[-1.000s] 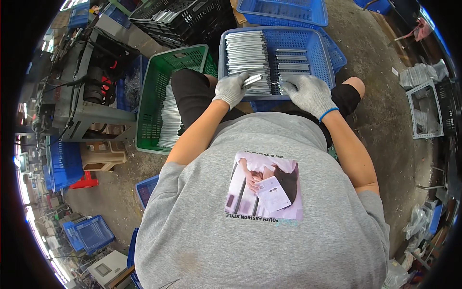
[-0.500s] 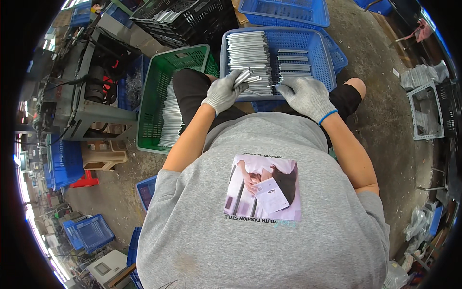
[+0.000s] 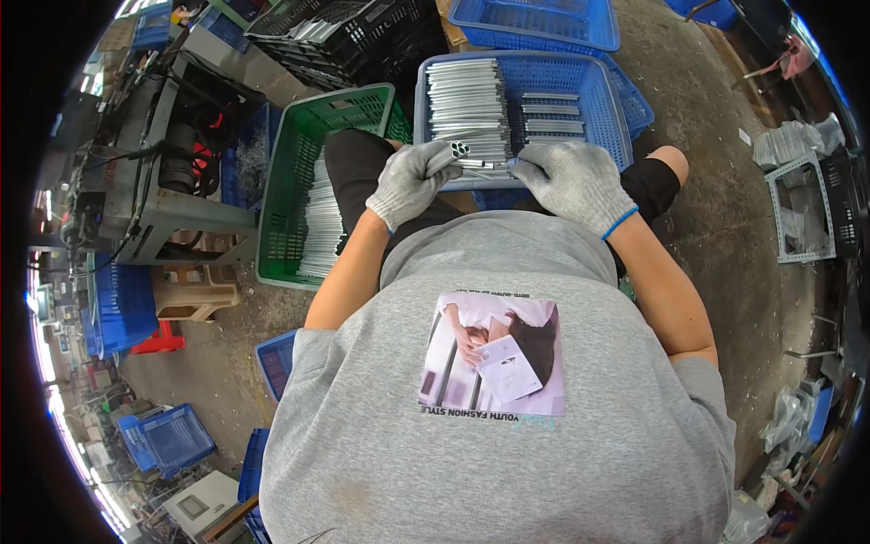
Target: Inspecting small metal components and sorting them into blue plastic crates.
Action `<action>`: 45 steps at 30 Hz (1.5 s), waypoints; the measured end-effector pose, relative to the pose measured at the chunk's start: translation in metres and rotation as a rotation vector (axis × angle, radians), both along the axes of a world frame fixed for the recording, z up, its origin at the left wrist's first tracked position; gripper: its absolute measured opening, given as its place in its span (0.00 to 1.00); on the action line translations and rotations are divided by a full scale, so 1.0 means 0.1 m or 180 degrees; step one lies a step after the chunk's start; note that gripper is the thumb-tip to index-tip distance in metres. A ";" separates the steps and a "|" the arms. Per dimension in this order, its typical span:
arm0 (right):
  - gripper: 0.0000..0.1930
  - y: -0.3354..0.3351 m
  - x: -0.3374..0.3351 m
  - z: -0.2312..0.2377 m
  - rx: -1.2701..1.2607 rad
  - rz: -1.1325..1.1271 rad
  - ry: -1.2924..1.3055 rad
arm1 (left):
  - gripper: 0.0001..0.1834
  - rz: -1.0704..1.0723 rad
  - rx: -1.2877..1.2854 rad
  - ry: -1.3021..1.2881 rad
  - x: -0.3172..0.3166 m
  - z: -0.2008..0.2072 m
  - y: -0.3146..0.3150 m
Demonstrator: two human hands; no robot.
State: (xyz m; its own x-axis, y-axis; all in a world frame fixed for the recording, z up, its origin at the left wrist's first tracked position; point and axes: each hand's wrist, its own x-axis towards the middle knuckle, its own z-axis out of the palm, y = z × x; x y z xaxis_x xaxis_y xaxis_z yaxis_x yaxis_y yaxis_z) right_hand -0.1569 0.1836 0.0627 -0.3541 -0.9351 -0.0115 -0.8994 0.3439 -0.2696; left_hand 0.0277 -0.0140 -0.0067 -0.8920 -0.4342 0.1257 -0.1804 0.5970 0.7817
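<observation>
Both hands wear grey knitted gloves. My left hand (image 3: 408, 184) is closed around a small bundle of silver metal tubes (image 3: 459, 149), whose open ends point right and up. Beside it, my right hand (image 3: 580, 189) has thumb and fingers pressed together near the tube ends; what it pinches, if anything, is too small to tell. Both hands are over the near edge of a blue plastic crate (image 3: 614, 113). Inside the crate, a tall stack of silver tubes (image 3: 467, 95) lies on the left and a smaller set of tubes (image 3: 553, 111) on the right.
A green crate (image 3: 272, 218) with more silver tubes (image 3: 322, 222) stands beside my left leg. Black crates (image 3: 353, 54) and another blue crate (image 3: 535, 27) are behind. A machine on a metal frame (image 3: 168, 208) is at left; a perforated metal frame (image 3: 802, 208) lies at right.
The bundle in my left hand has turned so its open ends face up toward me. My right hand has shifted slightly left, closer to the bundle.
</observation>
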 end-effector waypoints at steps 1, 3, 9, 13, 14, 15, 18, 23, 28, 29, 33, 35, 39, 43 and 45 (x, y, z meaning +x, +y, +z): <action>0.15 0.00 0.00 0.00 -0.0003 0.0007 0.0018 | 0.07 -0.0037 -0.0173 0.0012 0.00 0.00 0.00; 0.15 -0.01 0.00 0.01 -0.0009 0.0020 0.0054 | 0.07 -0.0110 -0.0519 0.0036 0.00 0.00 -0.01; 0.16 -0.01 0.02 0.01 0.0190 0.0203 0.0143 | 0.07 0.0137 -0.1407 0.0638 -0.01 0.07 0.10; 0.16 -0.03 -0.02 0.09 0.0090 0.0104 -0.0133 | 0.08 0.0060 -0.1560 0.0747 -0.04 0.13 0.11; 0.16 -0.03 -0.03 0.10 0.0057 0.0072 -0.0225 | 0.09 0.0036 -0.1611 0.0784 -0.04 0.13 0.11; 0.16 -0.03 -0.03 0.09 0.0056 0.0072 -0.0221 | 0.09 0.0037 -0.1612 0.0787 -0.04 0.13 0.10; 0.16 -0.05 -0.03 0.02 0.0210 0.0136 -0.0071 | 0.14 -0.0033 -0.1582 0.0813 -0.03 0.12 0.07; 0.15 -0.07 -0.02 0.13 0.0305 0.0125 -0.0280 | 0.16 -0.0025 -0.1607 0.0850 -0.02 0.05 0.06; 0.15 -0.10 -0.05 0.08 0.0321 -0.0012 -0.0344 | 0.13 0.0022 -0.1374 0.0733 -0.01 0.09 0.07; 0.16 -0.10 -0.06 0.06 0.0323 -0.0054 -0.0340 | 0.12 0.0034 -0.1292 0.0688 -0.02 0.10 0.07; 0.16 -0.09 -0.07 -0.04 0.0271 0.0165 -0.0546 | 0.11 0.0065 -0.1409 0.0847 0.00 -0.08 0.02; 0.17 -0.09 -0.09 -0.07 0.0254 0.0236 -0.0614 | 0.11 0.0075 -0.1447 0.0901 -0.02 -0.11 0.00; 0.18 -0.13 -0.17 -0.12 0.0162 -0.0331 -0.0705 | 0.10 0.0396 -0.1546 0.0615 -0.12 -0.07 0.02; 0.18 -0.07 -0.18 -0.26 0.0228 -0.0435 -0.0516 | 0.10 0.0535 -0.1570 -0.0382 -0.26 -0.33 -0.09; 0.18 -0.05 -0.17 -0.31 0.0252 -0.0474 -0.0449 | 0.10 0.0576 -0.1568 -0.0711 -0.32 -0.53 -0.14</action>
